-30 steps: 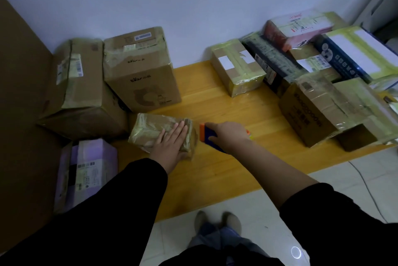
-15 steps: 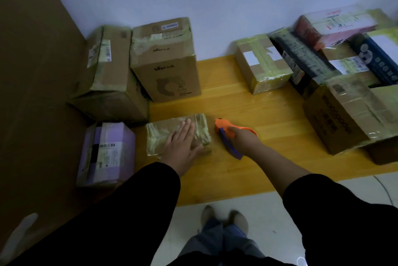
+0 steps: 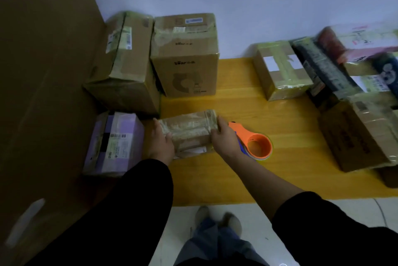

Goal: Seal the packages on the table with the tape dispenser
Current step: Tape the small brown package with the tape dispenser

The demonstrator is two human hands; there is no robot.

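A small brown package (image 3: 189,131) wrapped in clear tape lies on the yellow wooden table (image 3: 280,119). My left hand (image 3: 161,143) grips its left end, and my right hand (image 3: 223,136) grips its right end. The orange and blue tape dispenser (image 3: 256,144) lies on the table just right of my right hand, with no hand on it.
Two tall cardboard boxes (image 3: 187,57) stand at the back left, a purple box (image 3: 116,143) at the left edge. More taped packages (image 3: 282,69) and a large box (image 3: 361,134) crowd the right side. A brown board (image 3: 43,93) walls off the left.
My right hand has set the tape dispenser down on the table and moved to the package's right end. My left hand shifted from the package's top to its left end.
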